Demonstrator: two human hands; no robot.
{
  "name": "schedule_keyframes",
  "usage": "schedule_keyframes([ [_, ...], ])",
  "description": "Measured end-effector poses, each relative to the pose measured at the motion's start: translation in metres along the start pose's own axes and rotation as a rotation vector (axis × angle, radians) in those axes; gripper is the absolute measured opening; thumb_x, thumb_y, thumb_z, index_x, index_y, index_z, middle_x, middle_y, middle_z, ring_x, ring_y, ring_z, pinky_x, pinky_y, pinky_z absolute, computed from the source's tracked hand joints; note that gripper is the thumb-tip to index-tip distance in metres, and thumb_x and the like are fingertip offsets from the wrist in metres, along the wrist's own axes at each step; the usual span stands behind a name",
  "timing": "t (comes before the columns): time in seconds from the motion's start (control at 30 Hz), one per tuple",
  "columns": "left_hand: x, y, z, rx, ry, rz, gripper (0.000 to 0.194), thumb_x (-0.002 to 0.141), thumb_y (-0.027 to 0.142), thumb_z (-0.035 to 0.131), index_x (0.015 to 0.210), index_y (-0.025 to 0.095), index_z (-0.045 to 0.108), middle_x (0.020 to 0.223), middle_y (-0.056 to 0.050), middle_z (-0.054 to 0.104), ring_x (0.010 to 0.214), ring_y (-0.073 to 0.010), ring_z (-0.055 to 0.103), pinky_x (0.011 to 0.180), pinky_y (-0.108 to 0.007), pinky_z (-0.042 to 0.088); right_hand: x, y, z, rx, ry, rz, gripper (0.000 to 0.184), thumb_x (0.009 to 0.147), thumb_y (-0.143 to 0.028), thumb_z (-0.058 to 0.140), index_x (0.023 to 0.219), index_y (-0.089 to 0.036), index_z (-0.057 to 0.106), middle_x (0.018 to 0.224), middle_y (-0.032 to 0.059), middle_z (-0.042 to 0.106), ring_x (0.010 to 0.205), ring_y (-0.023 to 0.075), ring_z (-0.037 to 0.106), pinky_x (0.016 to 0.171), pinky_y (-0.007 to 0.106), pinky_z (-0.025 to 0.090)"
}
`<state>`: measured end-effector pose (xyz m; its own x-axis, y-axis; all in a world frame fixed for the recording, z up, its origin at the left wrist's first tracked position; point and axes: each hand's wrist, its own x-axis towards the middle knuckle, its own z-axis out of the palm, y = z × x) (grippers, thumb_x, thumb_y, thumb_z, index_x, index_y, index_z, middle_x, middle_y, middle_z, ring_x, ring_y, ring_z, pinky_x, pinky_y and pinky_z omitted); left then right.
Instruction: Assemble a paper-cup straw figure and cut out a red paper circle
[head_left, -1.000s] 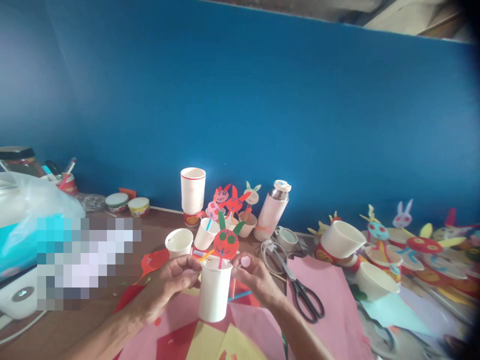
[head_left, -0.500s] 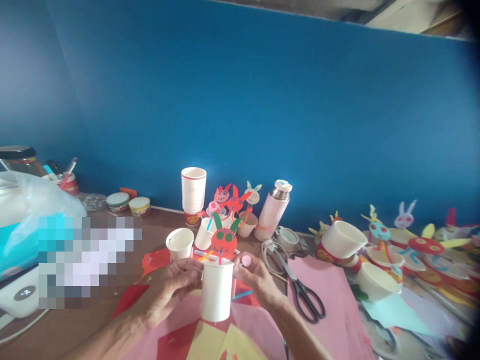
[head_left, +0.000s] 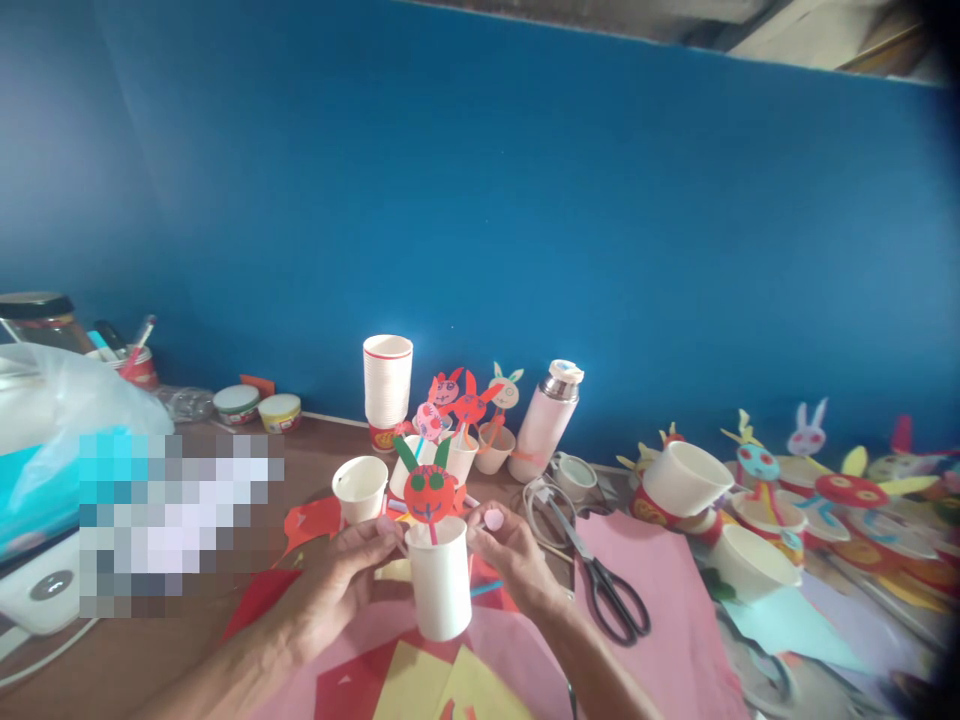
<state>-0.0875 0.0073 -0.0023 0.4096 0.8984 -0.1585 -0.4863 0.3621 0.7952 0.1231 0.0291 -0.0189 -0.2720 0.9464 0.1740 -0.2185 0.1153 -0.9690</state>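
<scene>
A white paper cup (head_left: 441,585) is upright, slightly tilted, between my two hands above the paper pieces. From its mouth rises a red paper rabbit head (head_left: 429,492) with green ears and eyes on a pink stem. My left hand (head_left: 360,560) pinches at the left side of the rim, where a thin pale strip shows between fingers and cup. At the right side of the rim, my right hand (head_left: 506,550) is closed with bent fingers against the cup. The fingertips behind the cup are partly hidden.
Black-handled scissors (head_left: 619,600) lie on pink paper (head_left: 675,610) at the right. Behind stand a cup stack (head_left: 388,385), a pink thermos (head_left: 544,425) and several cups with paper animals. More decorated cups fill the far right. Yellow sheets (head_left: 420,680) lie in front.
The red rabbit head has shifted left and slightly down. The cup has moved a little right and tilted, showing more of its mouth. My left fingers have shifted slightly at the rim.
</scene>
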Motion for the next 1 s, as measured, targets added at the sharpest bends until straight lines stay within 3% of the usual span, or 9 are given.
schedule_keyframes([
  [0.13,0.001,0.0,0.0,0.085,0.012,0.026,0.018,0.087,0.025,0.053,0.088,0.015,0.068,0.094,-0.01,0.067,0.091,-0.0246,0.057,0.083,-0.045,0.048,0.002,0.011,-0.001,-0.025,0.007,-0.026,0.022,0.076,-0.034,0.067,0.072,-0.016,0.056,0.069,0.0002,0.055,0.062,0.0124,0.048,0.059,0.023,0.039],
  [0.3,0.003,0.0,-0.005,0.2,0.07,0.101,0.016,0.082,0.026,0.059,0.069,0.018,0.061,0.085,-0.003,0.064,0.083,-0.019,0.058,0.077,-0.032,0.047,0.003,0.011,0.0,-0.079,-0.046,-0.025,0.019,0.076,-0.03,0.066,0.07,-0.016,0.055,0.073,0.0004,0.058,0.063,0.0121,0.049,0.058,0.022,0.038],
  [0.53,0.006,-0.004,-0.011,0.332,0.04,0.068,0.013,0.079,0.03,0.062,0.071,0.019,0.061,0.08,-0.001,0.062,0.077,-0.0184,0.06,0.076,-0.032,0.046,-0.001,-0.001,-0.002,-0.185,-0.133,0.083,0.012,0.075,-0.021,0.066,0.069,-0.015,0.058,0.064,-0.0008,0.054,0.058,0.0118,0.047,0.052,0.022,0.037],
  [0.73,0.005,-0.007,-0.01,0.326,0.085,0.053,0.011,0.076,0.032,0.065,0.075,0.021,0.064,0.075,0.0,0.065,0.076,-0.0177,0.06,0.075,-0.03,0.047,0.0,-0.001,-0.001,-0.109,-0.132,0.095,0.019,0.072,-0.029,0.069,0.069,-0.014,0.058,0.064,-0.0018,0.052,0.057,0.0105,0.046,0.054,0.021,0.036],
  [1.0,0.008,-0.005,-0.014,0.374,0.05,0.08,0.015,0.078,0.032,0.063,0.076,0.017,0.062,0.081,-0.003,0.064,0.079,-0.018,0.058,0.077,-0.031,0.046,0.003,0.014,-0.002,0.06,-0.039,0.094,0.025,0.072,-0.038,0.072,0.073,-0.015,0.061,0.069,-0.0004,0.057,0.063,0.0118,0.051,0.061,0.022,0.041],
])
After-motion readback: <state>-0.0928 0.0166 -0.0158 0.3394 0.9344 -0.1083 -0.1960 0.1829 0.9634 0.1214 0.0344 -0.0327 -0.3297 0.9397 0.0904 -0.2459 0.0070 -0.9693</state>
